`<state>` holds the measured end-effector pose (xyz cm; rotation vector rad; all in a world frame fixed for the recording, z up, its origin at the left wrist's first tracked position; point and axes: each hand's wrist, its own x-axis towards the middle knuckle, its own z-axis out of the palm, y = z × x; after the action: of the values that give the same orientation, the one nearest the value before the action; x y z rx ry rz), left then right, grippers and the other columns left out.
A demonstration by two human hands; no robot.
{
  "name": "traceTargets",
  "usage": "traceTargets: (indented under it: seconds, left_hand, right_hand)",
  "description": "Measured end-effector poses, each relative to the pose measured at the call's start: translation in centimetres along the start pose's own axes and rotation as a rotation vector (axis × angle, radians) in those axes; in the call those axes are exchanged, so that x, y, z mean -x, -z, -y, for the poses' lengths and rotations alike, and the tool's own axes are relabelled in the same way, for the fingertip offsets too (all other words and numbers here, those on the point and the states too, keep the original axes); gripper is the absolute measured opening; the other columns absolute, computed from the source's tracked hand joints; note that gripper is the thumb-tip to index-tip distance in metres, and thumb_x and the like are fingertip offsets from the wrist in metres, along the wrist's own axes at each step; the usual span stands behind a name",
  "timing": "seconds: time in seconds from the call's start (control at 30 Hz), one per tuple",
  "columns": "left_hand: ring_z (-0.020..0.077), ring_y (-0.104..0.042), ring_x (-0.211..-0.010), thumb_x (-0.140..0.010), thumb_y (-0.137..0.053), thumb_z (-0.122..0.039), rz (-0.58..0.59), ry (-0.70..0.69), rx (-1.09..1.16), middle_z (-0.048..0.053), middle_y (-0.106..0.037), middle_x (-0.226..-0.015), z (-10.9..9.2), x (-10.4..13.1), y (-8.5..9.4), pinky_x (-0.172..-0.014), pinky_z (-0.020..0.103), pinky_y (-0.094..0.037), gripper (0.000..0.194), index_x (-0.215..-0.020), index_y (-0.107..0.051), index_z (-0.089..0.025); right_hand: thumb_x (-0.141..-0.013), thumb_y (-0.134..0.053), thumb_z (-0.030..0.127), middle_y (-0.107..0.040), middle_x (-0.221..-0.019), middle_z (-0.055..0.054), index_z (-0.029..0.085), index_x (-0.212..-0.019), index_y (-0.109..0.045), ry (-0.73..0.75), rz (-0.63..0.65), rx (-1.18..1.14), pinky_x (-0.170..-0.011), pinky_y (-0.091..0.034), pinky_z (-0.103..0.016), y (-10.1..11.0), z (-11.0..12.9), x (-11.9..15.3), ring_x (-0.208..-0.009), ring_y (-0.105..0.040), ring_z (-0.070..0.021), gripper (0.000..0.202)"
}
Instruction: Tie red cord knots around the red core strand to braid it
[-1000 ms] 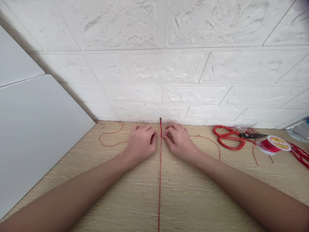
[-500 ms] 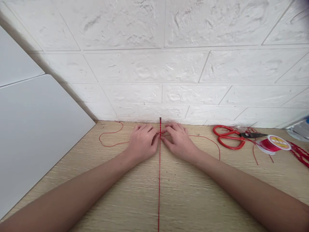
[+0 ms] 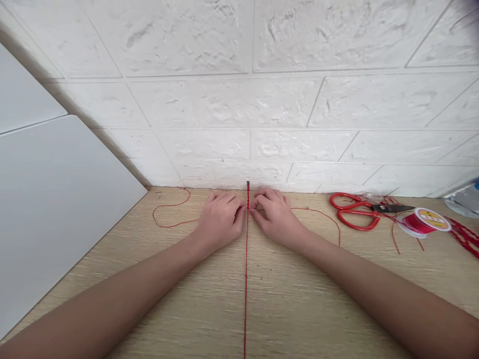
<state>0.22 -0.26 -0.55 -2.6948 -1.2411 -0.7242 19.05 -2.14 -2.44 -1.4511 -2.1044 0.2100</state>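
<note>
A red cord (image 3: 246,279) runs taut from a dark nail (image 3: 247,183) at the wall's foot down toward me. Just below the nail it thickens into a short knotted length (image 3: 248,195). My left hand (image 3: 221,215) lies left of the cord, thumb and forefinger pinched on a thin red thread (image 3: 168,205) that loops out across the table on that side. Opposite it, my right hand (image 3: 275,215) pinches the thread (image 3: 318,210) that trails off to the right. Both pinches sit close against the lower end of the knots; the fingertips partly hide the thread there.
Orange-handled scissors (image 3: 357,212) lie to the right, beside a spool of red thread (image 3: 422,222) and cut thread ends. Farther right are a braided red bundle (image 3: 466,237) and a clear plastic item (image 3: 464,199). White panels (image 3: 67,199) stand at left; a white brick-patterned wall (image 3: 209,104) closes the back.
Both hands stay nearly in place at the cord. The right thumb and forefinger have closed slightly toward each other near the knots. The view has shifted a little.
</note>
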Motion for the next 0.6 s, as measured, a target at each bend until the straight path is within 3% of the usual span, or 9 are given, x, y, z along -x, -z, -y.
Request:
traceTargets:
  seconds: [0.2,0.4,0.6]
  left_hand:
    - [0.0213,-0.060,-0.085,-0.097,-0.045,-0.024,0.027,0.001,-0.091,0.006,-0.066,-0.088,-0.15,-0.02,-0.08,-0.078,0.039,-0.038,0.022,-0.083,-0.061,-0.018]
    - [0.0229,-0.060,-0.086,-0.097,-0.044,-0.025,0.072,0.004,-0.141,0.007,-0.067,-0.088,-0.34,-0.16,-0.09,-0.077,0.040,-0.038,0.023,-0.080,-0.059,-0.018]
    - [0.0221,-0.059,-0.078,-0.095,-0.045,-0.022,0.114,0.007,-0.117,0.007,-0.066,-0.082,-0.27,-0.19,-0.31,-0.074,0.039,-0.040,0.021,-0.078,-0.058,-0.018]
  right_hand:
    - [-0.099,-0.045,0.029,-0.061,-0.104,-0.011,0.019,-0.088,-0.056,0.040,0.025,0.217,-0.082,-0.037,-0.041,0.22,0.63,0.13,-0.100,-0.051,-0.0286,0.018]
    - [-0.099,-0.043,0.022,-0.065,-0.089,-0.009,0.019,-0.082,-0.054,0.100,0.098,0.170,-0.082,-0.038,-0.037,0.47,0.66,-0.20,-0.087,-0.054,-0.0239,0.020]
    - [-0.096,-0.045,0.019,-0.065,-0.086,-0.008,0.019,-0.082,-0.054,0.090,0.096,0.145,-0.081,-0.038,-0.036,0.30,0.63,-0.36,-0.084,-0.055,-0.0232,0.017]
